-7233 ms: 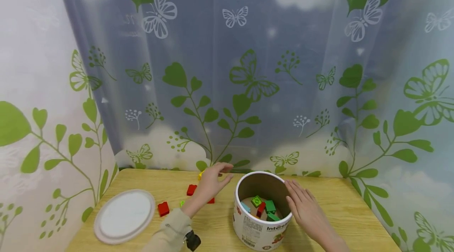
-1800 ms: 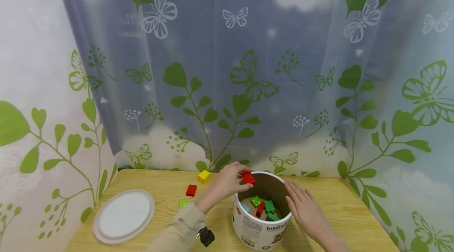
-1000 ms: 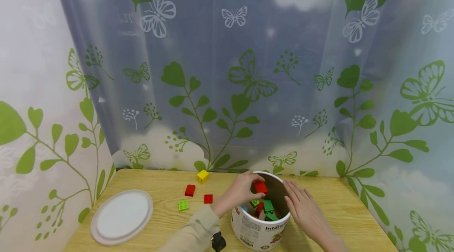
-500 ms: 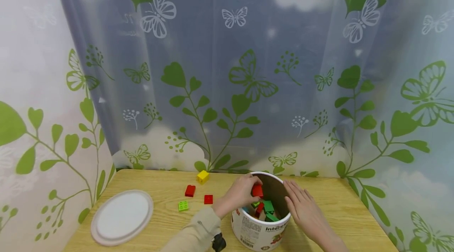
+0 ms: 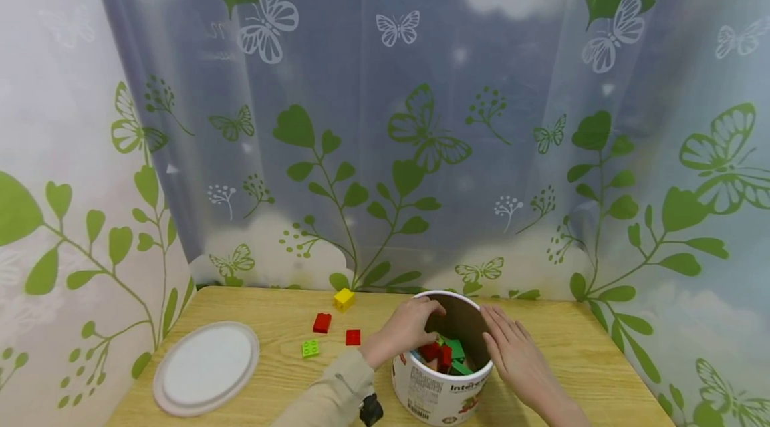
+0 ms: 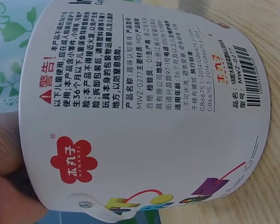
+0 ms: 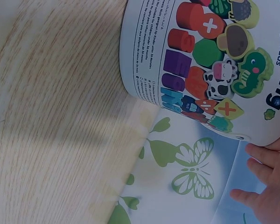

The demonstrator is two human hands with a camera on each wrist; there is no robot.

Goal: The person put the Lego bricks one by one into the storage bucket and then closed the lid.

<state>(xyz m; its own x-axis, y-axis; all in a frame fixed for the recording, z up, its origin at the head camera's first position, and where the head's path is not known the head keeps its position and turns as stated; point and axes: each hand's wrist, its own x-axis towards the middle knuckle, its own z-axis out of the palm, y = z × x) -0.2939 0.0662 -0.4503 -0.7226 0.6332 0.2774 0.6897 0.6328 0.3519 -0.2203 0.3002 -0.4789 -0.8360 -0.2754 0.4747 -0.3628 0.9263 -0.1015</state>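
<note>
On my head feed, the left hand (image 5: 404,329) reaches in over the left side of a white, printed cylindrical bucket (image 5: 421,381), fingers bent and thumb apart with nothing between them; I cannot tell whether its palm touches the rim. The right hand (image 5: 516,353) rests against the rim's right side, fingers straight, gripping nothing. The bucket stands slightly right of centre on the pale wooden worktop (image 5: 289,390), with red plastic bricks (image 5: 445,359) and green plastic bricks (image 5: 455,349) inside. Left of it I have a yellow plastic brick (image 5: 343,299) near the back edge, then a red rectangular plastic brick (image 5: 321,323), a red square plastic brick (image 5: 353,337) and a lime-green studded plastic brick (image 5: 309,348). A round white lid (image 5: 207,365) lies by the left edge.
</note>
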